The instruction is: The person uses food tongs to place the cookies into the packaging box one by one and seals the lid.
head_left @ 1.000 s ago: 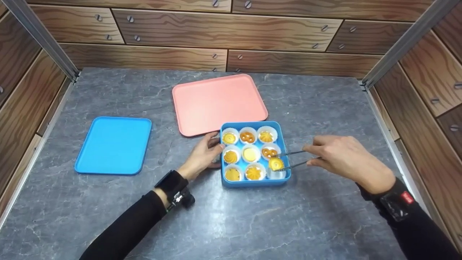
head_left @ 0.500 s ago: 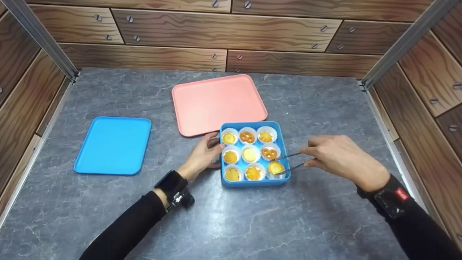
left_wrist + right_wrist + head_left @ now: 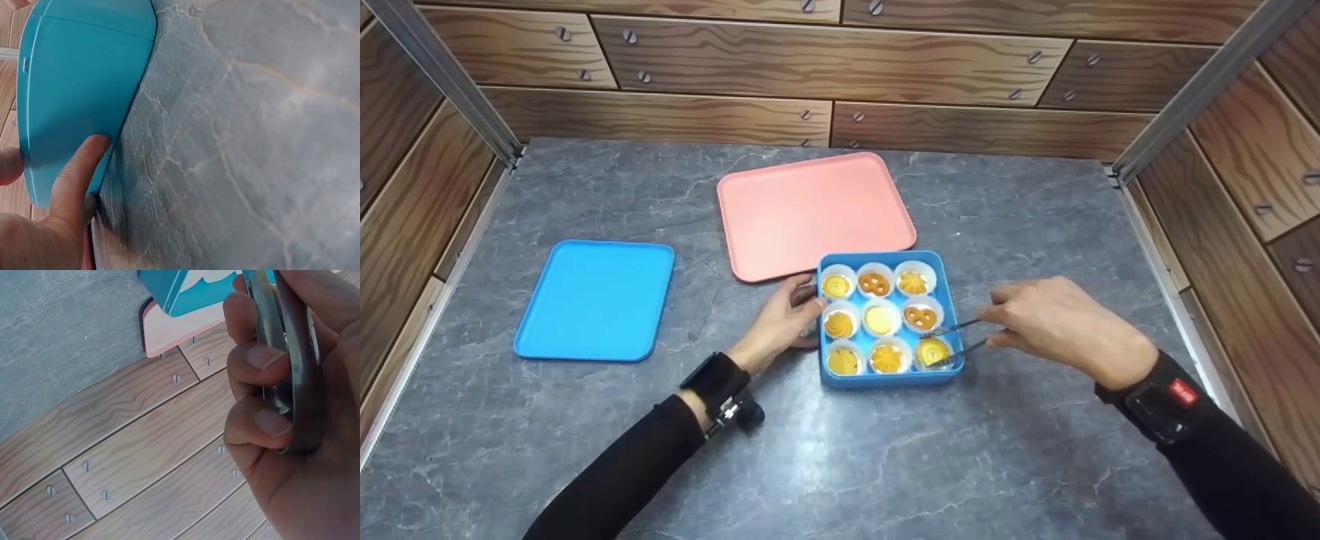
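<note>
A blue square box (image 3: 889, 380) holds several paper cups with yellow and orange biscuits in rows. My left hand (image 3: 781, 319) rests against its left side, thumb at the rim; in the left wrist view a finger (image 3: 79, 174) presses the outer wall. My right hand (image 3: 1046, 326) grips metal tongs (image 3: 960, 326), whose bent end (image 3: 304, 433) lies in the palm in the right wrist view. The tong tips stand apart at the front right cup, one overlapping a round yellow biscuit (image 3: 934, 350) in it.
A pink tray (image 3: 814, 214) lies behind the box, its front edge close to the box's back left corner. Off to the left lies a flat blue square lid (image 3: 596, 300). Wood-patterned walls (image 3: 832, 64) enclose the grey marbled table (image 3: 660, 450).
The right hand has moved slightly left and lowered the yellow biscuit into the front right cup. The tong tips followed it down. The left hand and box have stayed put.
</note>
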Motion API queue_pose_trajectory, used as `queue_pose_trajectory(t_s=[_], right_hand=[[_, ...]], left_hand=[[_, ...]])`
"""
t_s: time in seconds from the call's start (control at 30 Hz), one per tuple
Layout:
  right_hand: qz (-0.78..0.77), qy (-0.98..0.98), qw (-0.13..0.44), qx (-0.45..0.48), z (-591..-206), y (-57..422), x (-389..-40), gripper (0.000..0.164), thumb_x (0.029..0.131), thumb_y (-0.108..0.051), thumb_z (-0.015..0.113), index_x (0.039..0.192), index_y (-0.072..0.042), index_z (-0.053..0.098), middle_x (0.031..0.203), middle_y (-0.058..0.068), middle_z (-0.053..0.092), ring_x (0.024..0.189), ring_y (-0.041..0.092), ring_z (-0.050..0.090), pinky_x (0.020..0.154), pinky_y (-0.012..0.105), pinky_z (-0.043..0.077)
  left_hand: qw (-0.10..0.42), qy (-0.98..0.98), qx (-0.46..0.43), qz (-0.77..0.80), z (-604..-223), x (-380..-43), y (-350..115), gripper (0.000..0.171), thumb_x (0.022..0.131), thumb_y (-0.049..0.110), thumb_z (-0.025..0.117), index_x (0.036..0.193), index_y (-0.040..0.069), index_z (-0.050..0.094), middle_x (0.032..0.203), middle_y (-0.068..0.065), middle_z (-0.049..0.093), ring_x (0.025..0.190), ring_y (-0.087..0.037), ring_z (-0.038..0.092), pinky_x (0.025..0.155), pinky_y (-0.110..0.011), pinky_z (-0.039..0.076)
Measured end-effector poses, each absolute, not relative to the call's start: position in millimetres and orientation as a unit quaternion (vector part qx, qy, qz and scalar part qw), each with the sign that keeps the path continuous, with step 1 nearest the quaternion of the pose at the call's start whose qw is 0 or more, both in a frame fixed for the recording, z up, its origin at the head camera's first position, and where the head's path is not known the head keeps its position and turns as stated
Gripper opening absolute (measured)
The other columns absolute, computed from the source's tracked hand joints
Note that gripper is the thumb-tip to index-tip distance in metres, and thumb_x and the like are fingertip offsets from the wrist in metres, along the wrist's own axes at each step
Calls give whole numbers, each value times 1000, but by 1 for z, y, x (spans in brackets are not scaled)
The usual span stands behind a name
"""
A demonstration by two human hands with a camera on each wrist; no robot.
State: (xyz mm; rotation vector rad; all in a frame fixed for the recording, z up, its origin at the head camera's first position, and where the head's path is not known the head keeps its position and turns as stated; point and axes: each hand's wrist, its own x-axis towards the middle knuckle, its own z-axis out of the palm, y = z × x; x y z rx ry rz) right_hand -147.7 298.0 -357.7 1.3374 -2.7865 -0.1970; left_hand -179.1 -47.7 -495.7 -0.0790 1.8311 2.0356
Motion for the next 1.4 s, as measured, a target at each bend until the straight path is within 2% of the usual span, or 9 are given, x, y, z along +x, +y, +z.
queue_pose_trajectory(t_s=[0.17, 0.53, 0.73, 0.9, 1.03, 1.2, 1.4], right_hand=[[-77, -899, 7, 431, -356, 294, -149, 26, 74, -28, 94, 93, -16, 79, 73, -5, 53, 58, 8, 45, 44, 25, 41], [-79, -912, -40, 402, -358, 291, -153, 33, 77, -30, 92, 105, -16, 81, 77, -4, 58, 60, 9, 48, 47, 27, 46], [-76, -912, -41, 401, -359, 293, -155, 36, 78, -31, 92, 109, -16, 81, 79, -2, 61, 60, 10, 52, 49, 29, 50], [-42, -912, -38, 406, -359, 301, -156, 39, 83, -34, 88, 116, -17, 80, 87, -2, 65, 65, 9, 57, 54, 31, 57], [-5, -917, -31, 397, -361, 311, -160, 39, 88, -35, 83, 122, -15, 78, 91, -3, 64, 68, 6, 54, 58, 29, 55], [55, -928, 5, 368, -372, 323, -166, 41, 94, -33, 78, 129, -13, 74, 91, -4, 62, 68, 5, 53, 57, 24, 51], [111, -938, 112, 308, -393, 329, -173, 45, 95, -26, 77, 134, -4, 66, 91, 3, 65, 69, 12, 57, 56, 30, 53]], left_hand=[[202, 657, -29, 726, -495, -180, -47, 67, 105, 15, 62, 161, 4, 27, 162, -19, 37, 140, -38, 48, 83, -45, 66], [199, 657, -29, 727, -496, -181, -46, 66, 105, 16, 62, 160, 3, 28, 162, -19, 37, 141, -38, 47, 83, -46, 66], [199, 654, -26, 729, -496, -181, -47, 67, 105, 16, 62, 161, 3, 28, 162, -19, 37, 140, -38, 48, 83, -47, 66], [203, 655, -27, 727, -496, -181, -47, 67, 105, 16, 62, 161, 5, 28, 163, -18, 37, 140, -37, 48, 84, -46, 66], [201, 658, -29, 725, -496, -181, -46, 66, 104, 16, 63, 160, 5, 30, 162, -17, 38, 139, -36, 50, 82, -45, 66], [195, 662, -23, 723, -497, -180, -45, 65, 104, 16, 62, 160, 5, 30, 161, -18, 40, 139, -36, 50, 81, -46, 66], [189, 672, -17, 716, -498, -179, -46, 66, 104, 16, 61, 160, 3, 30, 160, -18, 41, 139, -36, 50, 81, -45, 66]])
